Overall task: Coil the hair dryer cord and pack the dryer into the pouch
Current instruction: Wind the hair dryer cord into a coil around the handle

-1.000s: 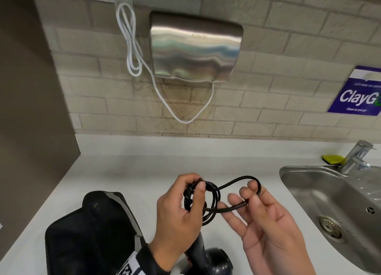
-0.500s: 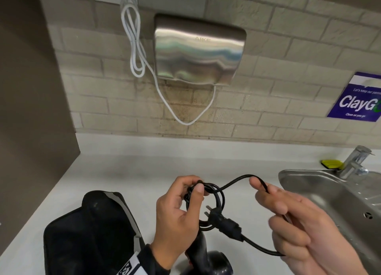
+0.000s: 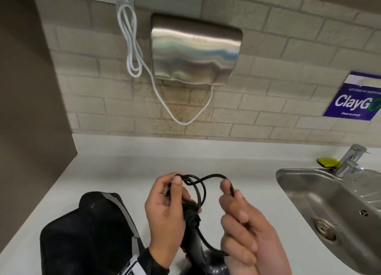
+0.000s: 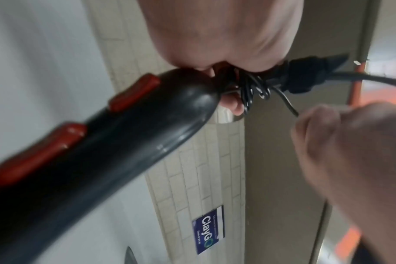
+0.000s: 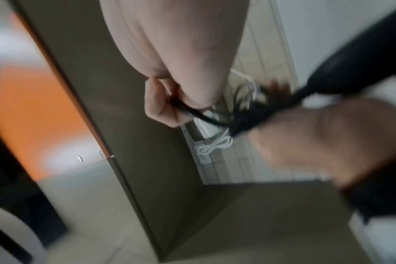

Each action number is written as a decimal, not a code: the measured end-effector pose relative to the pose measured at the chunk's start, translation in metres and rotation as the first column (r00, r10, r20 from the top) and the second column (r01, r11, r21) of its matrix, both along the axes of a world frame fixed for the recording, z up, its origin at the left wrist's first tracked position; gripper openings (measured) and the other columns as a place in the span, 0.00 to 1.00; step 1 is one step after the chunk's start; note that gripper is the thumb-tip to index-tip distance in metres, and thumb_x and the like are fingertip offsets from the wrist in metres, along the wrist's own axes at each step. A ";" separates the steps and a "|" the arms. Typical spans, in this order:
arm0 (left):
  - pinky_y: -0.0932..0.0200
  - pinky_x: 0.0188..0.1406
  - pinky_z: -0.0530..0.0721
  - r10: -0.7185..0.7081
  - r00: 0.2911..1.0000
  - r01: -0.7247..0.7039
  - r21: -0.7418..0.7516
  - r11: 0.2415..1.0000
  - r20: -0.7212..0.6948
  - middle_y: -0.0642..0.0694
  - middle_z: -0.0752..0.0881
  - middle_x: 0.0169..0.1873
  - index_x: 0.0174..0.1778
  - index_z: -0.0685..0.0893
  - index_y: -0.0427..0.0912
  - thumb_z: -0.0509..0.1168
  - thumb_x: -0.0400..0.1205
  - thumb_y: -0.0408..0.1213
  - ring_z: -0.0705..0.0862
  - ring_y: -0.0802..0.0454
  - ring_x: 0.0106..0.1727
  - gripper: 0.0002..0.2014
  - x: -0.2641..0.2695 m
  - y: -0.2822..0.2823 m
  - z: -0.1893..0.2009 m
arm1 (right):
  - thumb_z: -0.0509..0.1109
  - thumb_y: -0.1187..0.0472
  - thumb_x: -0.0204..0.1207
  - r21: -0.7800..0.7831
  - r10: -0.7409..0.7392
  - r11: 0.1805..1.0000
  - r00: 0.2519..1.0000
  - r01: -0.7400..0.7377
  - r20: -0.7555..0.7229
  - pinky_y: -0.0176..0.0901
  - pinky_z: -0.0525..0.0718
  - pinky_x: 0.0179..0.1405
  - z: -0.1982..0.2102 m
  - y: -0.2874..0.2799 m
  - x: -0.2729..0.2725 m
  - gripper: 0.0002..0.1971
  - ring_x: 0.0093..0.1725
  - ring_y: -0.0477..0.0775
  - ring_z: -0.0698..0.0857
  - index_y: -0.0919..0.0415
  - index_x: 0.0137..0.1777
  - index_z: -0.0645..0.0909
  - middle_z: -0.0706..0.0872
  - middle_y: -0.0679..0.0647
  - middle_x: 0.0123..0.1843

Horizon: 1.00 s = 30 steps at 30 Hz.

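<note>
My left hand (image 3: 168,204) grips a small bundle of black cord loops (image 3: 198,187) above the white counter. A free loop runs right to my right hand (image 3: 233,194), which pinches the cord between thumb and fingers. The black plug (image 3: 190,215) hangs just below the coil, its lead curving down into the right palm. The black hair dryer (image 3: 201,258) hangs under the hands; its handle with red switches (image 4: 133,92) fills the left wrist view. The black pouch (image 3: 88,233) lies on the counter to the lower left.
A steel sink (image 3: 329,208) with a tap (image 3: 350,159) lies at the right, a yellow sponge (image 3: 327,162) behind it. A steel hand dryer (image 3: 195,49) and a white cable (image 3: 132,47) hang on the brick wall. A brown panel (image 3: 31,89) bounds the left.
My right hand has swung the loop up and closer to the left hand. The plug has moved in against the coil, under the left thumb.
</note>
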<state>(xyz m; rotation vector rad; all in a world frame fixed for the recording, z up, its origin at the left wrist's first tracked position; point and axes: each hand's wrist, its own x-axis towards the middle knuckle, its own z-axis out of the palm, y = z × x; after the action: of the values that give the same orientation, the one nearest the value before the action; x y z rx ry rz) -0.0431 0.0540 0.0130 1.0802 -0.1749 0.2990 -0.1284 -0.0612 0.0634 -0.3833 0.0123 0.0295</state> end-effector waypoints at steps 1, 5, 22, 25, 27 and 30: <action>0.50 0.19 0.85 -0.037 0.998 0.033 -0.069 0.997 -0.056 0.43 0.79 0.23 0.43 0.85 0.44 0.67 0.80 0.45 0.78 0.46 0.22 0.08 0.002 0.001 0.000 | 0.70 0.63 0.80 -0.059 0.033 0.998 0.997 -0.029 0.070 0.33 0.74 0.16 -0.011 0.000 0.002 0.16 0.19 0.47 0.67 0.74 0.62 0.79 0.80 0.63 0.32; 0.53 0.22 0.81 -0.158 0.983 0.145 -0.124 0.982 -0.097 0.46 0.75 0.22 0.44 0.85 0.39 0.67 0.79 0.42 0.73 0.46 0.22 0.09 0.007 0.006 -0.005 | 0.92 0.57 0.40 -0.452 -0.100 0.889 0.994 0.070 -0.042 0.33 0.68 0.11 -0.023 -0.027 0.006 0.34 0.15 0.48 0.67 0.73 0.47 0.88 0.71 0.56 0.22; 0.49 0.18 0.81 -0.299 0.906 0.136 0.463 0.876 0.301 0.47 0.77 0.20 0.47 0.82 0.54 0.62 0.83 0.52 0.80 0.45 0.19 0.08 -0.002 0.006 0.003 | 0.63 0.54 0.78 -0.830 -0.193 -0.169 0.808 0.531 0.557 0.37 0.78 0.21 0.040 -0.053 0.026 0.10 0.29 0.61 0.76 0.51 0.44 0.86 0.81 0.49 0.30; 0.51 0.21 0.81 -0.332 0.867 0.102 0.521 0.848 0.371 0.47 0.78 0.22 0.48 0.81 0.52 0.64 0.82 0.58 0.80 0.44 0.21 0.13 -0.004 0.008 0.006 | 0.64 0.55 0.81 -0.795 -0.143 -0.226 0.788 0.563 0.599 0.35 0.76 0.28 0.045 -0.050 0.034 0.09 0.30 0.47 0.78 0.51 0.46 0.86 0.82 0.49 0.32; 0.62 0.25 0.80 -0.356 0.847 0.097 0.543 0.834 0.395 0.48 0.80 0.24 0.49 0.80 0.52 0.72 0.76 0.57 0.79 0.51 0.23 0.15 -0.003 0.009 0.006 | 0.64 0.55 0.81 -0.788 -0.135 -0.226 0.783 0.572 0.607 0.32 0.75 0.28 0.047 -0.048 0.039 0.09 0.29 0.44 0.78 0.51 0.46 0.86 0.83 0.49 0.31; 0.68 0.29 0.79 -0.338 0.847 0.057 0.562 0.825 0.409 0.49 0.82 0.25 0.47 0.82 0.54 0.76 0.73 0.55 0.78 0.58 0.24 0.15 -0.001 0.010 0.006 | 0.64 0.55 0.81 -0.786 -0.134 -0.244 0.783 0.568 0.607 0.27 0.72 0.28 0.047 -0.044 0.047 0.09 0.26 0.42 0.77 0.53 0.45 0.85 0.82 0.47 0.30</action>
<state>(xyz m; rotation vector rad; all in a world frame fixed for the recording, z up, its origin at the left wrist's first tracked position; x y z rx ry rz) -0.0438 0.0643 0.0192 1.5087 -0.8816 0.3370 -0.0817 -0.1054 0.1105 -2.0564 -0.1852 -0.7728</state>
